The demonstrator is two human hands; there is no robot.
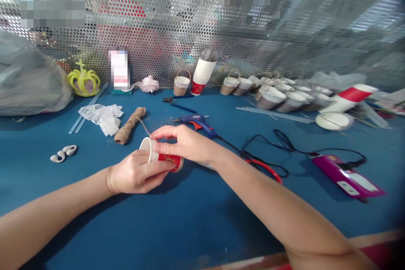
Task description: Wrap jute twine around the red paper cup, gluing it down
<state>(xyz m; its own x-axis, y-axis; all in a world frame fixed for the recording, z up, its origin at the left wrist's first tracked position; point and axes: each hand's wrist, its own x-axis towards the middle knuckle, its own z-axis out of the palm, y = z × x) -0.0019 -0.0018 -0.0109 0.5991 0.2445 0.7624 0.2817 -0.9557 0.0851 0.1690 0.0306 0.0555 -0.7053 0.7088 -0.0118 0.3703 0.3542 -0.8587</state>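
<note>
A red and white paper cup (pixel 154 154) lies tilted in my left hand (pixel 134 171), its white mouth facing left. The left fingers wrap round the lower side of the cup. My right hand (pixel 180 142) reaches over it from above, with thumb and fingertips closed at the cup's upper side near the rim. A strand of jute twine runs to those fingertips from a wound bundle of twine (pixel 130 125) just behind. Some twine also shows low on the cup's red wall, partly behind my fingers. A blue glue gun (pixel 198 123) lies just beyond my right hand.
Pliers (pixel 179 103), a stack of paper cups (pixel 204 71) and a small handled basket (pixel 182 83) stand or lie behind. Several twine-wrapped cups (pixel 272 97) crowd the back right. A purple power strip (pixel 348 175) with black cable lies right. White earbuds (pixel 63 153) lie left.
</note>
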